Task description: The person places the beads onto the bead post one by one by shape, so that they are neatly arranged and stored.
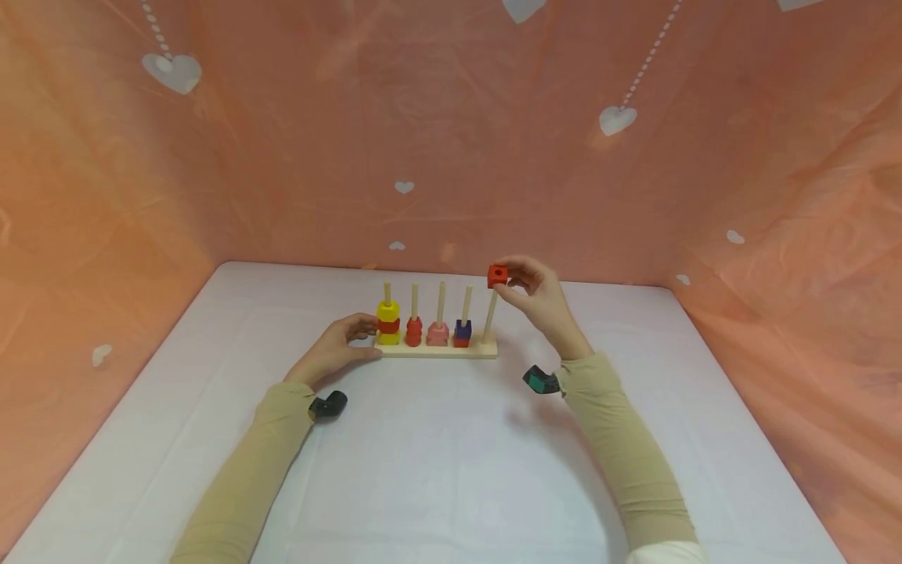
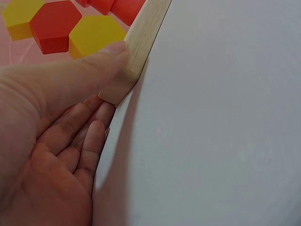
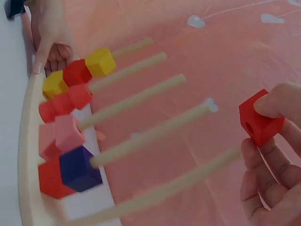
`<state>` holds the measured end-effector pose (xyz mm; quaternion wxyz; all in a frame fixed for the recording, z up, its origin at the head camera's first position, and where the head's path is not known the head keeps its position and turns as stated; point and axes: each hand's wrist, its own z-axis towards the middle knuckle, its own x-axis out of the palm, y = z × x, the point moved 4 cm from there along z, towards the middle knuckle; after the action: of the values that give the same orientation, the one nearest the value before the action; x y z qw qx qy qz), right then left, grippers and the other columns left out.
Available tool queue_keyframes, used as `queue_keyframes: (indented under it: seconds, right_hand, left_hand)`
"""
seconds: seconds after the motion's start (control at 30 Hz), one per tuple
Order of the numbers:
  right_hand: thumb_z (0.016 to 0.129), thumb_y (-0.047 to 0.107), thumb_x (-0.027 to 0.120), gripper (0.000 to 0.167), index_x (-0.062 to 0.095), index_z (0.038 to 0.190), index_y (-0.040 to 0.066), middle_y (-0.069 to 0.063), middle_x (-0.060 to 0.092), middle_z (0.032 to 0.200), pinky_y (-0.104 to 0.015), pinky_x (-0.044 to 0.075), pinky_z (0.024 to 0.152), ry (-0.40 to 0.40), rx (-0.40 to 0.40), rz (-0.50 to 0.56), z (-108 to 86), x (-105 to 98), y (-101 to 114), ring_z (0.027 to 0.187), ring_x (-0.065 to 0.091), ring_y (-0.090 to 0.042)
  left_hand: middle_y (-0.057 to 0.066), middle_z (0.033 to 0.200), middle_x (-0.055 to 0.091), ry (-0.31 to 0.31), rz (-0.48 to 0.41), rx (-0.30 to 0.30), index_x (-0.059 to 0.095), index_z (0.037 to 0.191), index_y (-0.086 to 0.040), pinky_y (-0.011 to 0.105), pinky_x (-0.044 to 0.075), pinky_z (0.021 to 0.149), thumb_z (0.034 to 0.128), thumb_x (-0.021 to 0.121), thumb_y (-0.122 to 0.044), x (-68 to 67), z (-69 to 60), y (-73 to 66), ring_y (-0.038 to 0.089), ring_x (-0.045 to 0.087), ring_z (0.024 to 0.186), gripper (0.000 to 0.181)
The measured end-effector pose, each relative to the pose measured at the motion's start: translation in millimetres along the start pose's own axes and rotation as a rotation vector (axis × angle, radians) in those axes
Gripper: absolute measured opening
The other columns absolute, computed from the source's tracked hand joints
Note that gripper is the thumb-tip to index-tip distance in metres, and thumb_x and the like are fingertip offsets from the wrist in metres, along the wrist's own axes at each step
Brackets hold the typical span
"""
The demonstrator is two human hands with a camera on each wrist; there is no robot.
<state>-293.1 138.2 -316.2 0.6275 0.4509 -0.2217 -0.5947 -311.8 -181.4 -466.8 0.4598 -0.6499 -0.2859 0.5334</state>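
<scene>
My right hand (image 1: 541, 299) pinches a red block (image 1: 497, 276) with a hole through it, thumb on one side and fingers on the other. In the head view the block overlaps the top of the bare rightmost peg (image 1: 490, 319); the right wrist view shows it just off that peg's tip. My left hand (image 1: 337, 345) grips the left end of the wooden base (image 1: 437, 353), its thumb (image 2: 101, 63) lying along the edge. Beside it, yellow and red hexagonal blocks (image 2: 56, 26) are stacked on the leftmost peg. Some left fingertips are hidden behind the base.
The other pegs hold red rounded beads (image 1: 414, 332), pink blocks (image 1: 438, 334), and a dark blue block (image 3: 81, 168) over a red one (image 3: 52, 180). A white cloth (image 1: 437, 470) covers the table. Orange-pink curtains (image 1: 437, 141) with pale hearts enclose the back and sides.
</scene>
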Motion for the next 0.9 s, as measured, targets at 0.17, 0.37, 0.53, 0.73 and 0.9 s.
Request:
queue_keyframes:
  seconds: [0.17,0.37,0.53,0.73,0.9]
  right_hand:
    - [0.086,-0.008,0.064,0.035,0.055,0.120,-0.012,-0.015,0.062,0.109,-0.032,0.048,0.091,0.030,0.018,0.031,3.8,15.1,-4.0,0.099,0.059,-0.022]
    - [0.088,-0.003,0.065,0.034,0.056,0.121,-0.007,-0.013,0.062,0.111,-0.027,0.048,0.077,0.061,0.068,0.033,8.0,29.3,-9.7,0.100,0.058,-0.026]
    - [0.088,-0.004,0.065,0.033,0.057,0.120,-0.005,-0.018,0.061,0.113,-0.029,0.053,0.082,0.060,0.105,0.078,10.6,33.7,-14.0,0.101,0.061,-0.030]
    - [0.087,-0.006,0.065,0.034,0.058,0.120,-0.002,-0.022,0.058,0.114,-0.031,0.054,0.082,0.061,0.104,0.126,15.0,33.6,-38.7,0.095,0.064,-0.027]
    - [0.086,-0.005,0.067,0.036,0.057,0.120,-0.005,-0.021,0.058,0.112,-0.034,0.054,0.083,0.047,0.119,0.156,9.8,35.3,-53.7,0.094,0.065,-0.023]
  left_hand:
    - [0.009,0.132,0.054,0.007,-0.002,0.000,0.048,0.134,-0.009,0.049,0.032,0.108,0.0797,0.079,-0.024,-0.3,-0.2,-0.4,0.029,0.046,0.124,0.064]
    - [0.010,0.132,0.054,0.011,-0.007,-0.001,0.048,0.134,-0.008,0.049,0.032,0.108,0.0803,0.079,-0.021,-1.7,1.0,1.0,0.030,0.046,0.123,0.063]
    - [0.010,0.131,0.054,0.013,-0.001,-0.001,0.049,0.133,-0.009,0.048,0.034,0.107,0.0806,0.079,-0.021,-1.8,2.2,-0.3,0.029,0.047,0.123,0.062]
    - [0.011,0.131,0.054,0.005,0.005,0.008,0.049,0.133,-0.008,0.048,0.034,0.107,0.0809,0.078,-0.019,-2.7,3.1,-1.5,0.030,0.048,0.122,0.061]
    - [0.013,0.132,0.053,0.005,0.010,0.006,0.047,0.134,-0.007,0.049,0.032,0.107,0.0811,0.078,-0.020,-2.2,2.0,-1.0,0.031,0.047,0.123,0.063]
